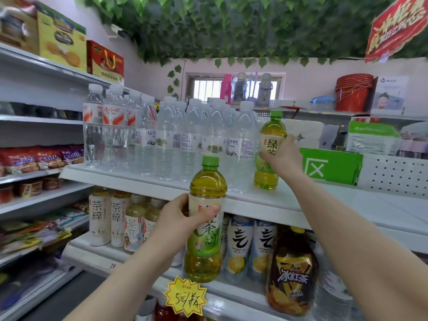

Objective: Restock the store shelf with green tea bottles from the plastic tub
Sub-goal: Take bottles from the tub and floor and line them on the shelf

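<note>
In the head view the restocking looks to be at an early stage: only one green tea bottle (273,128) is at the top shelf (335,198), upright just to the right of the rows of clear water bottles (171,135), its base at the shelf board. The right hand (283,158) wraps round its label, so it does not count as placed and let go yet. The left hand (180,218) grips a second green tea bottle (203,262) by the label, upright in the air in front of the shelf edge and waiting its turn. The plastic tub is out of view, so how many bottles are left cannot be told. The bare board to the right of the bottle suggests room for many more. As for writing, the shelf bottle's label reads 绿茶. The pale bottles (98,216) on the shelf below read 茶粹. A dark bottle (293,272) at the lower right reads 冰红茶. A yellow starburst price tag (186,297) reads 5元/瓶.
</note>
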Action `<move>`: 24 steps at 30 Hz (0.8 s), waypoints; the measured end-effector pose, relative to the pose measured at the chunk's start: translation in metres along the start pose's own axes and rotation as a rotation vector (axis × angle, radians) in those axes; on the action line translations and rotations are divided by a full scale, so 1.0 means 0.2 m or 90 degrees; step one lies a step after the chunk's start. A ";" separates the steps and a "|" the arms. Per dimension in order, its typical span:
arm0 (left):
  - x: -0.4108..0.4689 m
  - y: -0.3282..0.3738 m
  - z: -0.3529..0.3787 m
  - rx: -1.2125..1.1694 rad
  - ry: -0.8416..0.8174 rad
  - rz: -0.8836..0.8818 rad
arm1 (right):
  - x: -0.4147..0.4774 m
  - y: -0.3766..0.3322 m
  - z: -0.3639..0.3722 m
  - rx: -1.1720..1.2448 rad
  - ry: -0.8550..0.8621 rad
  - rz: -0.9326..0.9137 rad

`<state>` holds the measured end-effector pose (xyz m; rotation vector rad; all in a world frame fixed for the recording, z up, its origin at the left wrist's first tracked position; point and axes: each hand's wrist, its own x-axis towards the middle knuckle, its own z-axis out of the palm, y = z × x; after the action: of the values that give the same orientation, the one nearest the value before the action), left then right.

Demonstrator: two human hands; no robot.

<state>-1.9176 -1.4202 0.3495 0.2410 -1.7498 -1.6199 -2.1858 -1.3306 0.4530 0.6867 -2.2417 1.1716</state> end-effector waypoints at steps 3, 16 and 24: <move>-0.01 0.00 0.00 0.007 -0.009 0.003 | -0.02 0.00 -0.01 -0.005 -0.028 -0.005; -0.30 -0.10 0.08 0.024 -0.130 -0.031 | -1.13 -0.26 -0.34 0.124 -0.289 -0.121; -0.32 -0.11 0.18 0.047 -0.256 -0.018 | -1.12 -0.20 -0.50 0.056 -0.273 -0.086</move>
<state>-1.9015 -1.3577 0.3066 -0.0305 -2.1148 -1.7131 -1.9743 -1.2226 0.3815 1.2016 -2.4461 1.1444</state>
